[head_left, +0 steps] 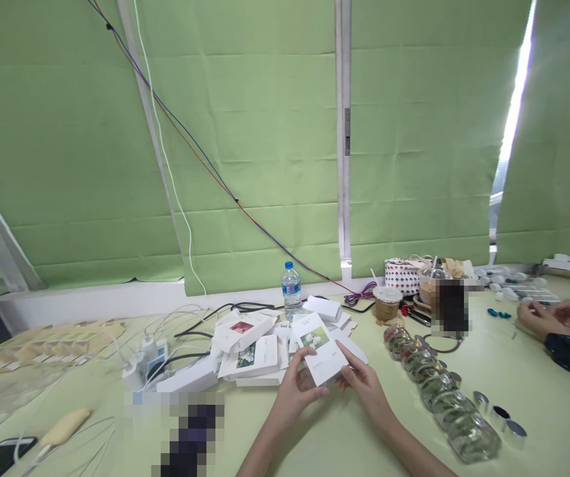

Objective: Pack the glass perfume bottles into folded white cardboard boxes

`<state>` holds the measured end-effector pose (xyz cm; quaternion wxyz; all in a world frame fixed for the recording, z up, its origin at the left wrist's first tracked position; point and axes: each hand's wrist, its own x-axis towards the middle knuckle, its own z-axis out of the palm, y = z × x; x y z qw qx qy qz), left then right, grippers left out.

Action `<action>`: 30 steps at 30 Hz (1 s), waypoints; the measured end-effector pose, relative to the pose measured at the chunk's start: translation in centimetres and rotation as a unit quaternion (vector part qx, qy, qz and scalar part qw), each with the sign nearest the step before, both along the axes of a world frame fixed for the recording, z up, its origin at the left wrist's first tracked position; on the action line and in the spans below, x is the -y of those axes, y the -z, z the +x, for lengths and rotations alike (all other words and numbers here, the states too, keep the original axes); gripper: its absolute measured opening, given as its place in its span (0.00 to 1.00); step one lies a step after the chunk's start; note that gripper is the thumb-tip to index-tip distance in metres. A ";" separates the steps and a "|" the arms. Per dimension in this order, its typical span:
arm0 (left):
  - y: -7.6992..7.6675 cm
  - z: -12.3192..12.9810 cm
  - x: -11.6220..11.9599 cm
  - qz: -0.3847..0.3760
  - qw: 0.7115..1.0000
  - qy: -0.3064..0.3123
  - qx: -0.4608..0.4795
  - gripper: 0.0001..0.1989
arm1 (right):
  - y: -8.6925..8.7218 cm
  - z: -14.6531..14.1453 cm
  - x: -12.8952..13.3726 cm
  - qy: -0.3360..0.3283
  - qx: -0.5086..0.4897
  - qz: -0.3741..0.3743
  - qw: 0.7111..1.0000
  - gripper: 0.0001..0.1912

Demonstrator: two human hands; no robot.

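Both of my hands hold a white box point(321, 361) with a green-and-white flower picture, tilted above the table. My left hand point(295, 387) grips its lower left side, thumb underneath and fingers at the edge. On the right side, my right hand point(364, 387) has its fingers against the box edge. Just behind lies a loose pile of white flat boxes point(255, 354), some with flower pictures. A row of clear glass jars point(444, 397) with greenery inside runs to the right of my right hand, beside several silver lids point(515, 429).
A water bottle point(291, 291) stands behind the pile. Drink cups point(387, 302) and a patterned bag point(404, 275) are at the back right. Another person's hands point(548, 317) are at the far right. Cables, a power strip point(188, 375) and a phone point(4, 456) lie left.
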<state>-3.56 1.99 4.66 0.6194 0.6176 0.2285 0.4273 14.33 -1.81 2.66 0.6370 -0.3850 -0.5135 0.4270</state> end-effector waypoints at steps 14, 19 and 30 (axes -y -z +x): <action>-0.2 0.2 0.3 -0.009 1.000 -0.012 0.003 0.31 | 0.2 0.0 0.0 0.031 0.022 0.003 0.999 0.32; -0.1 0.3 0.4 -0.004 0.999 -0.007 0.037 0.41 | 0.5 0.1 -0.1 0.034 0.010 0.006 0.999 0.31; -0.2 -0.1 -0.8 -0.017 0.995 -0.095 0.037 0.27 | 0.9 -0.6 -0.2 -0.056 0.019 0.021 0.998 0.33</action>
